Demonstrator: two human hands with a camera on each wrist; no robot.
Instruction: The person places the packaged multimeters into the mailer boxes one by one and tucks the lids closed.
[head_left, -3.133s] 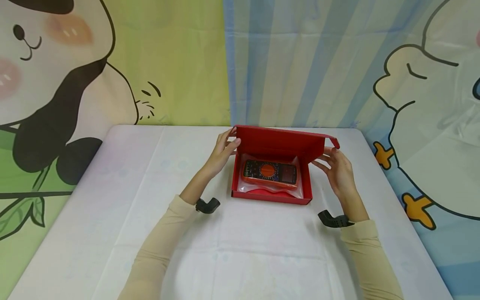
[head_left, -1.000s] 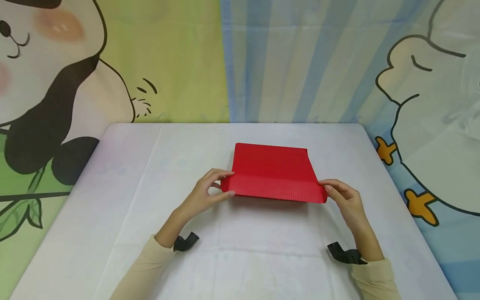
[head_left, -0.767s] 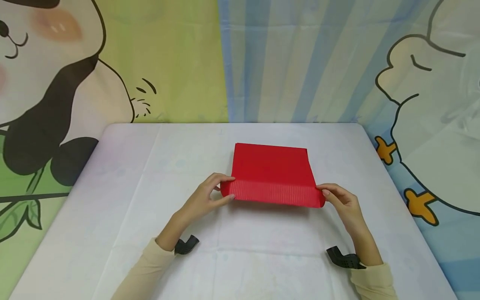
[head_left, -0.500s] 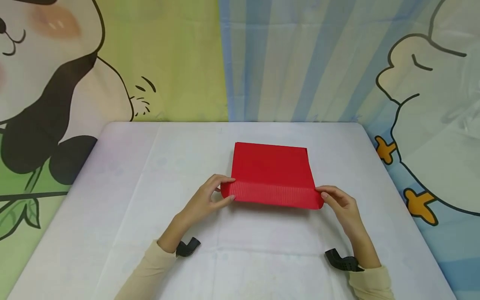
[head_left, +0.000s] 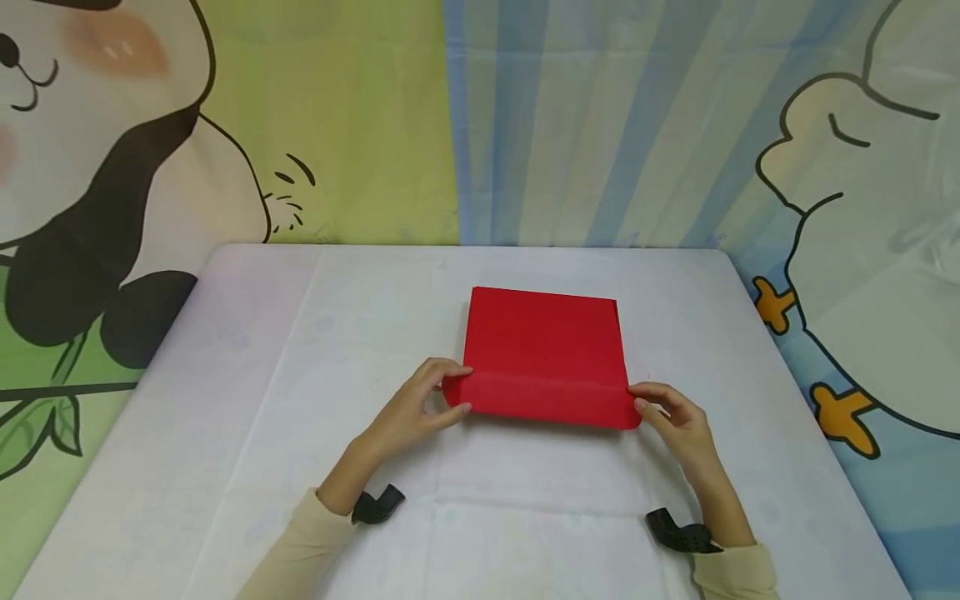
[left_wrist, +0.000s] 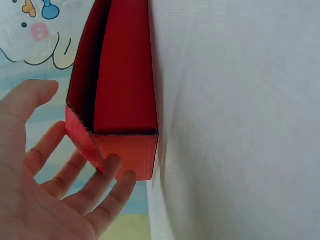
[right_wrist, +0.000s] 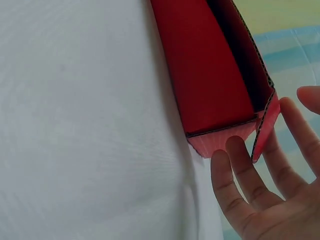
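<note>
A red cardboard box [head_left: 547, 333] lies on the white table with its lid lowered over it. Both wrist views show a dark gap between the lid's front flap and the box's front wall [left_wrist: 125, 75]. The multimeter seen earlier inside is hidden. At the left front corner, my left hand [head_left: 412, 408] has its fingertips against the side flap [left_wrist: 82, 137], thumb spread apart. My right hand [head_left: 678, 425] is at the right front corner, fingers touching the other side flap [right_wrist: 267, 125] and box end, thumb held off the cardboard.
A white cloth covers the table [head_left: 360, 308]. Behind it hangs a curtain [head_left: 375, 125] with cartoon animals. Black wrist-worn devices [head_left: 378, 504] sit on both wrists.
The raised lid has come down toward me, covering the multimeter in its plastic. Both hands have moved from the lid's upper corners to the front corners, and the front edge keeps sinking lower.
</note>
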